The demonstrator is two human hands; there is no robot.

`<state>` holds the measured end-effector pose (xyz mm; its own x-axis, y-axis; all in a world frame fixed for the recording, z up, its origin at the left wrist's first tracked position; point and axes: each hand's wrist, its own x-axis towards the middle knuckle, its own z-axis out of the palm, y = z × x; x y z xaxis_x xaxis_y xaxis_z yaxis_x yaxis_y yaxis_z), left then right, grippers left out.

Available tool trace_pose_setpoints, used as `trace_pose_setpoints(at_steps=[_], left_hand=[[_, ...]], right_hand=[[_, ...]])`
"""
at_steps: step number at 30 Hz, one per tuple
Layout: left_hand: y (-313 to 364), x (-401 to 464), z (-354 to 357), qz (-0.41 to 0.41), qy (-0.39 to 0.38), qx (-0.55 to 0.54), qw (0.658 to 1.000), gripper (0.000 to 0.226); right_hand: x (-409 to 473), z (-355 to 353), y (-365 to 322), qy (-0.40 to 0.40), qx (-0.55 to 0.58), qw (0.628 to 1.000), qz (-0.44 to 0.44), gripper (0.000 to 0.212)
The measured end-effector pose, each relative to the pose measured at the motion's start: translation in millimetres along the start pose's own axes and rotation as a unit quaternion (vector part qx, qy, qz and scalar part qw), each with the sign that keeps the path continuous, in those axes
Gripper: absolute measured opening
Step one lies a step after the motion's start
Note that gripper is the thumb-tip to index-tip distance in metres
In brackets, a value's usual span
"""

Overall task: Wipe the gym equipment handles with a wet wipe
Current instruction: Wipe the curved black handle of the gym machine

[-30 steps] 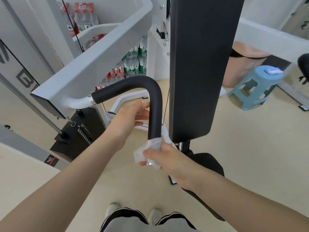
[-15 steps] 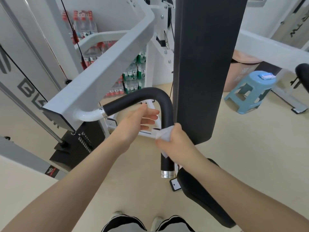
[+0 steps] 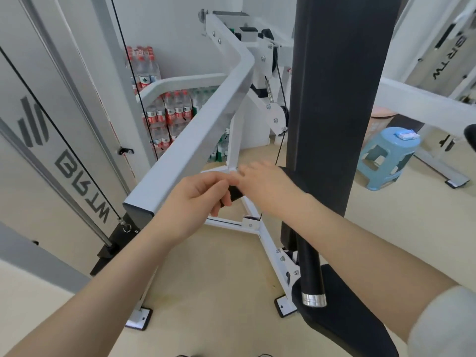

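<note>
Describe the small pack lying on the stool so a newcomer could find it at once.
Look right of the tall black back pad to the light blue plastic stool standing on the floor. On its round top lies the small pack, flat, white and blue. It is the only thing on the stool, and far smaller than the pinkish bin behind.

The handle (image 3: pixel 310 269) is a black foam-covered bar bent like an elbow, projecting from the end of the machine's grey square arm (image 3: pixel 195 140). Its upper run lies crosswise just beyond that arm's end, mostly hidden; only a short black patch shows there. Its lower run hangs steeply down, below and to the right of the grey arm's end, beside the tall black back pad, and finishes in a shiny silver cap. The wet wipe cannot be made out; if present, it is hidden.
</note>
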<state>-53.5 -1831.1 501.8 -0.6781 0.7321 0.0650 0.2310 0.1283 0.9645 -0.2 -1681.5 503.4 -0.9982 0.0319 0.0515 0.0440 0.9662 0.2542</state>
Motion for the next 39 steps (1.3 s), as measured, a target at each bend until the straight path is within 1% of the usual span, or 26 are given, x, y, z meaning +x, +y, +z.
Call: trace_pose_setpoints(at_steps=[2, 4, 6, 9, 10, 12, 13, 14, 15, 16, 17, 19, 20, 21, 23, 24, 26, 27, 29, 30, 31, 32, 34, 36, 37, 39], left_hand=[[1, -2, -12, 0.028, 0.016, 0.059, 0.998, 0.028], [0, -2, -22, 0.047, 0.035, 0.146, 0.988, 0.028], [-3, -1, -29, 0.072, 0.045, 0.248, 0.965, 0.026], [-18, 1, -33, 0.116, 0.010, 0.398, 0.910, 0.027], [-22, 1, -31, 0.134, -0.001, 0.443, 0.886, 0.029], [-26, 3, -26, 0.171, -0.008, 0.546, 0.820, 0.035], [-27, 5, -24, 0.189, 0.000, 0.569, 0.801, 0.038], [-27, 6, -23, 0.195, 0.009, 0.577, 0.793, 0.040], [-26, 8, -23, 0.197, 0.020, 0.581, 0.790, 0.040], [-26, 9, -24, 0.195, 0.022, 0.583, 0.788, 0.040], [-28, 10, -25, 0.195, 0.020, 0.584, 0.788, 0.039], [-28, 8, -26, 0.195, 0.008, 0.582, 0.789, 0.038], [-28, 7, -26, 0.196, 0.003, 0.583, 0.789, 0.038], [-28, 8, -26, 0.199, 0.002, 0.583, 0.787, 0.038], [-29, 9, -25, 0.202, 0.006, 0.582, 0.788, 0.039], [-29, 10, -25, 0.202, 0.010, 0.582, 0.788, 0.040], [-29, 10, -25, 0.202, 0.008, 0.586, 0.785, 0.041], [-29, 10, -24, 0.201, 0.008, 0.589, 0.783, 0.040], [-29, 10, -24, 0.193, 0.012, 0.593, 0.781, 0.039], [-30, 11, -23, 0.187, 0.014, 0.596, 0.780, 0.038], [-30, 12, -22, 0.182, 0.012, 0.598, 0.781, 0.036], [-29, 11, -20, 0.178, 0.008, 0.594, 0.785, 0.033], [-23, 13, -12, 0.180, 0.005, 0.577, 0.797, 0.033], [-21, 18, -4, 0.184, -0.012, 0.564, 0.805, 0.039], [-19, 21, -1, 0.182, -0.021, 0.559, 0.809, 0.039], [-18, 23, 5, 0.186, -0.007, 0.547, 0.816, 0.036]], right_hand=[[9, 7, -32, 0.007, -0.029, 0.993, -0.111, 0.019], [13, 7, -42, 0.000, -0.033, 0.989, -0.146, 0.022], [14, 1, -29, -0.025, -0.040, 0.994, -0.095, 0.024], [12, -1, -15, -0.032, -0.073, 0.996, 0.037, 0.020], [14, -2, -23, -0.038, -0.069, 0.996, 0.046, 0.018], [17, -1, -47, -0.065, -0.023, 0.997, 0.021, 0.012], [16, 1, -55, -0.070, -0.016, 0.997, 0.004, 0.011], [14, 1, -56, -0.035, -0.026, 0.999, -0.016, 0.013], [11, 2, -47, 0.033, -0.055, 0.998, -0.014, 0.015], [8, 2, -35, 0.076, -0.064, 0.995, 0.028, 0.017], [3, 1, -25, 0.058, -0.082, 0.992, 0.073, 0.021], [2, 3, -15, -0.013, -0.078, 0.986, 0.149, 0.021], [4, 4, -18, -0.004, -0.081, 0.984, 0.160, 0.018], [9, 6, -26, 0.004, -0.084, 0.986, 0.143, 0.017], [15, 14, -47, 0.048, -0.070, 0.995, 0.045, 0.026], [16, 17, -52, 0.079, -0.074, 0.994, 0.011, 0.023], [9, 13, -39, 0.105, -0.077, 0.991, 0.041, 0.010], [6, 9, -25, 0.092, -0.087, 0.987, 0.097, 0.015], [-2, 4, 1, 0.008, -0.101, 0.969, 0.226, 0.023], [-5, 5, 7, -0.003, -0.088, 0.959, 0.271, 0.026], [-6, 10, 7, 0.005, -0.066, 0.957, 0.281, 0.026], [-4, 12, -1, -0.006, -0.065, 0.963, 0.263, 0.023], [1, 18, -16, 0.025, -0.062, 0.985, 0.157, 0.025], [0, 17, -11, 0.049, -0.053, 0.992, 0.107, 0.027], [-5, 14, -1, 0.044, -0.043, 0.991, 0.122, 0.023], [-18, 10, 18, 0.004, -0.006, 0.974, 0.225, 0.019]])
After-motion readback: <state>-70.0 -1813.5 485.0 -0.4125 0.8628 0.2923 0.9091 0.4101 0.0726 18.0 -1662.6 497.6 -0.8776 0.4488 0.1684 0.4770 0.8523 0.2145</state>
